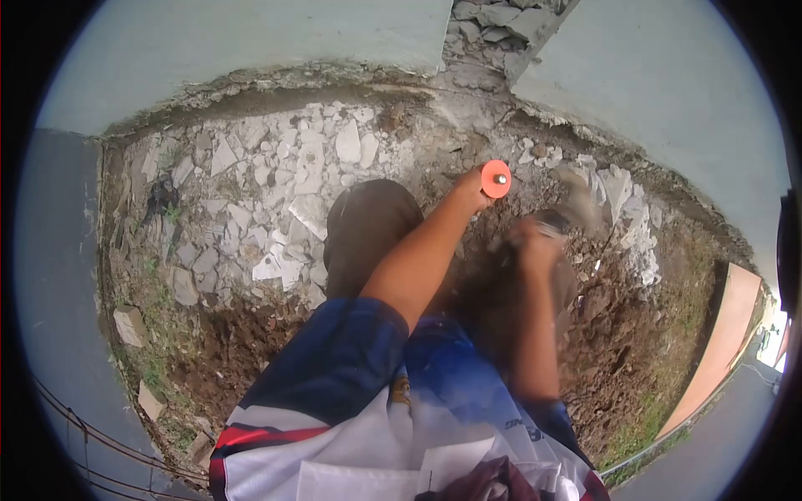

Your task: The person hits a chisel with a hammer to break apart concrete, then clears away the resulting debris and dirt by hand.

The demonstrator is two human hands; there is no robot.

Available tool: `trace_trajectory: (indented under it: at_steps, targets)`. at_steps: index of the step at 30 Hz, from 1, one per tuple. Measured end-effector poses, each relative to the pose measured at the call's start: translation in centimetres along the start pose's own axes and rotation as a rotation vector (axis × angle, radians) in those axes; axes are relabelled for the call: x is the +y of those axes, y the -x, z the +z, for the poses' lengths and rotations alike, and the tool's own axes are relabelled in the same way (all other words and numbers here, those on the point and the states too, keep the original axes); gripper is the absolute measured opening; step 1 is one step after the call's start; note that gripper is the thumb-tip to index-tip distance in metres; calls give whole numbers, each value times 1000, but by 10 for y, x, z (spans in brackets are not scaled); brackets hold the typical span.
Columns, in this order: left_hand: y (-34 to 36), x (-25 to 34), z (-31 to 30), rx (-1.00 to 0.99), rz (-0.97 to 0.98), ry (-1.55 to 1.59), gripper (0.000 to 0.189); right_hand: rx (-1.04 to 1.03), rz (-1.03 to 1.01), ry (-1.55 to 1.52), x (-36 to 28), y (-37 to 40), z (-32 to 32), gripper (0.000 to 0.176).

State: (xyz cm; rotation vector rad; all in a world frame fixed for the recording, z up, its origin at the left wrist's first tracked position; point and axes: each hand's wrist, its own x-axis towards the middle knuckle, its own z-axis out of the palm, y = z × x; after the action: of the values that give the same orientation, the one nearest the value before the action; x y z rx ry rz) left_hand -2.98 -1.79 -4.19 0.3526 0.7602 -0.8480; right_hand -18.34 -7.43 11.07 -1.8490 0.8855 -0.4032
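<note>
My left hand (473,194) is closed around a chisel (500,179), seen end-on, with its steel striking end in the middle of a round orange hand guard (491,189). The chisel's tip is hidden below the guard. To the right of it, my right hand (539,244) grips what looks like a hammer (555,219), its outline smeared by motion. The two tools are apart. Beneath both hands lies broken masonry and brown soil (606,313). My knees, in dark trousers, are bent under my arms.
Pale rubble (305,167) covers the ground ahead and to the left. A light wall (276,42) rises in front, with a stone-filled gap (493,33). Another wall (63,267) stands at left. A pinkish board (717,346) leans at right; rods (92,430) lie at lower left.
</note>
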Motion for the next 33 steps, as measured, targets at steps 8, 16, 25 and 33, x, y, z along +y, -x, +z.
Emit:
trace_trajectory:
  at_steps: [8, 16, 25, 33]
  targets:
    - [26, -22, -60, 24, -22, -294, 19, -340, 377, -528, 50, 0, 2, 6]
    - [100, -70, -75, 179, 76, -470, 15, -193, 314, -721, 54, 2, 0, 5]
    - [61, 20, -55, 141, -35, -230, 29, -260, 106, -541, 28, 17, -19, 5]
    - [62, 25, -54, 101, 22, -32, 28, -390, -880, -777, -107, 45, -60, 20]
